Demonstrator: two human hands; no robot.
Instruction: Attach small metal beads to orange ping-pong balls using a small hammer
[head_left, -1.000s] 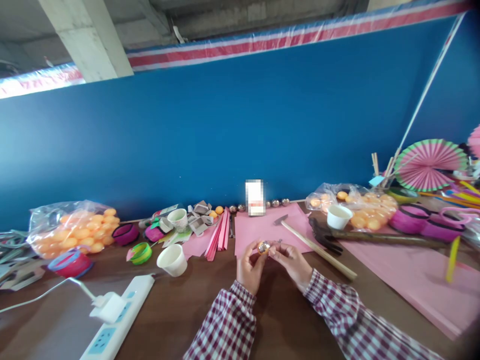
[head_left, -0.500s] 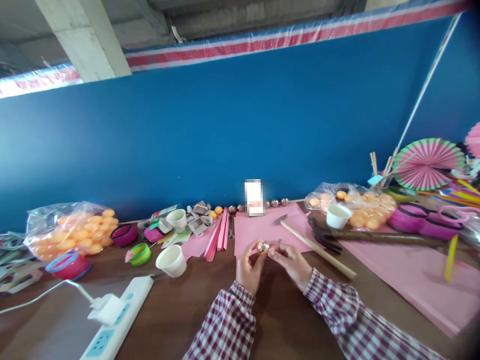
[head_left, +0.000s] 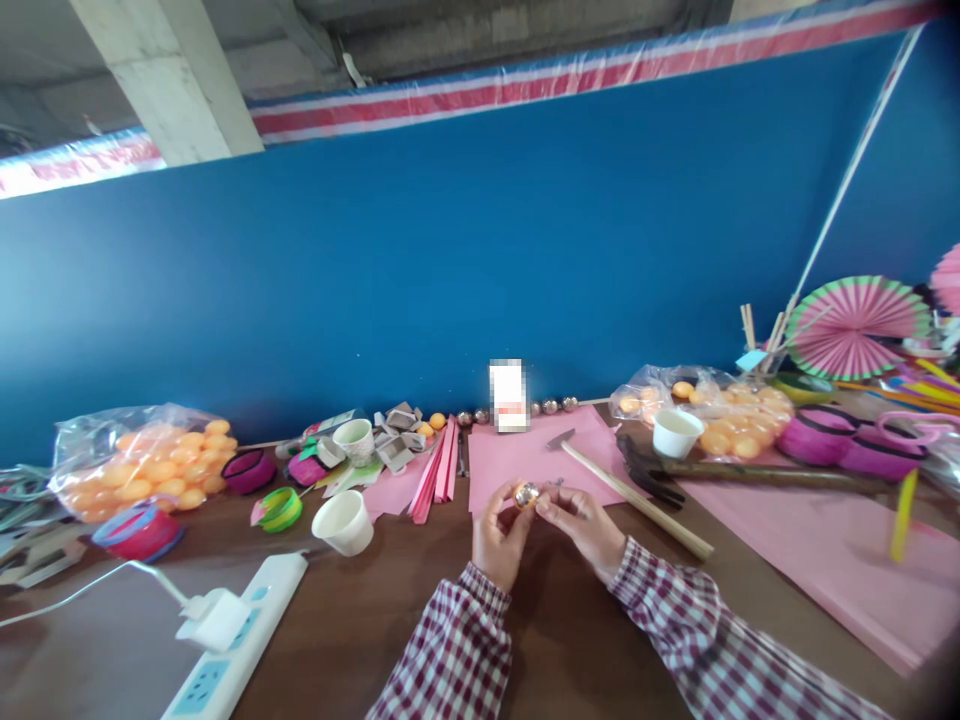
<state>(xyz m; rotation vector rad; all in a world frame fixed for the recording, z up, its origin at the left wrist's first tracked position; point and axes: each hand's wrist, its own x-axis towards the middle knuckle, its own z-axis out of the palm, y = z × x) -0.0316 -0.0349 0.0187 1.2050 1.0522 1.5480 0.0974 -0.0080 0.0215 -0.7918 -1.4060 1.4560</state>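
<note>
Holding a small orange ball with a shiny silver patch on it, both hands are up over the near edge of a pink paper sheet in the middle of the table. The left hand has its fingers pinched closed around the ball. The right hand is pinched shut right against the ball from the other side, though I can't tell if it's holding something tiny of its own.

No writing I can actually read anywhere. A white card standing against the blue wall is blurred out, with only a reddish stripe showing.

Around the hands: a hammer with a wooden handle lies just to the right on the pink sheet, and a darker tool lies past it. A white paper cup sits tipped to the left, and another cup stands further back by some folded cardboard bits. Pink paper strips lie between those and the sheet. A white power strip with a plug in it is at the near left. A plastic bag of orange balls sits far left, and a second bag sits back right with a white cup in front. A pink and green paper fan stands at the far right. Nothing blocks the hands.
</note>
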